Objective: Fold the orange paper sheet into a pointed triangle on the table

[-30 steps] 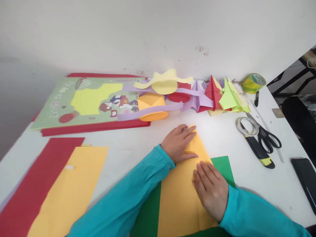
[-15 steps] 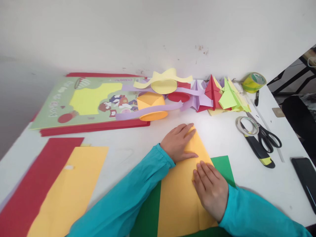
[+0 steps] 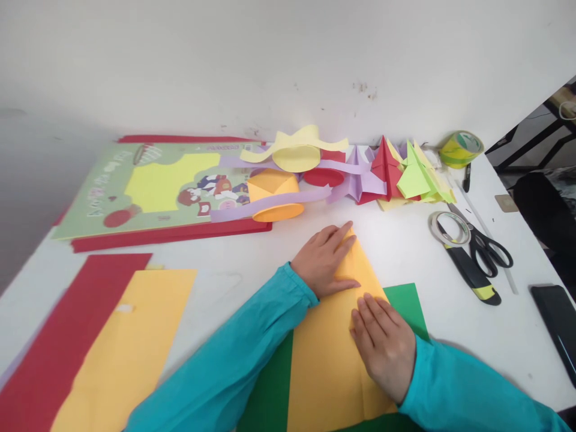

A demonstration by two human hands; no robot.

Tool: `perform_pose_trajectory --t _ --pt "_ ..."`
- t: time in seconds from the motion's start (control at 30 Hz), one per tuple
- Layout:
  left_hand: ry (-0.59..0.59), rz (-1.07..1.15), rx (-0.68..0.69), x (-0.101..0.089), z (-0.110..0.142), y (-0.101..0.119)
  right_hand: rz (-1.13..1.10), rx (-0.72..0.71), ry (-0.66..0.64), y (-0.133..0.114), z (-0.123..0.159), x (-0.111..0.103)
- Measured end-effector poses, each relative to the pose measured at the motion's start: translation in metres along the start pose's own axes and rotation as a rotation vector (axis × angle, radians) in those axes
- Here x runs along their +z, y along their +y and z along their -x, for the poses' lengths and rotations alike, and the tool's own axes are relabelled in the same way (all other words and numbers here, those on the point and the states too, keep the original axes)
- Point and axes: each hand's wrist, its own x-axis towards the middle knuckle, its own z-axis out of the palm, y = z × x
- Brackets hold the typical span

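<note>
A sheet of orange paper (image 3: 324, 366) lies in front of me, its far end folded in to a narrow point. Under it is a green sheet (image 3: 409, 306), showing at both sides and along the near edge. My left hand (image 3: 324, 259) lies on the folded tip with its fingers stretched out. Lower down on the right, my right hand (image 3: 386, 348) rests flat on the folded flap, fingers extended. Both hands press the paper to the table, and part of the fold is hidden beneath them.
Folded paper planes (image 3: 387, 171) and paper shapes with strips (image 3: 294, 157) line the wall. To the right are a tape roll (image 3: 450, 229), scissors (image 3: 488, 249), a utility knife (image 3: 472, 276) and a phone (image 3: 555, 327). Red paper (image 3: 81, 336) and another orange sheet (image 3: 130, 348) lie left.
The view has shifted very slightly. Both hands stay in the same places on the orange paper.
</note>
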Motion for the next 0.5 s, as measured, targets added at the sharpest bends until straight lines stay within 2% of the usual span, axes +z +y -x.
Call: perform_pose_trajectory --t 0.5 --pt "-0.035 -0.010 -0.036 -0.0038 -0.0026 0.0009 0.016 -0.006 0.005 -0.0003 0.0007 0.0009"
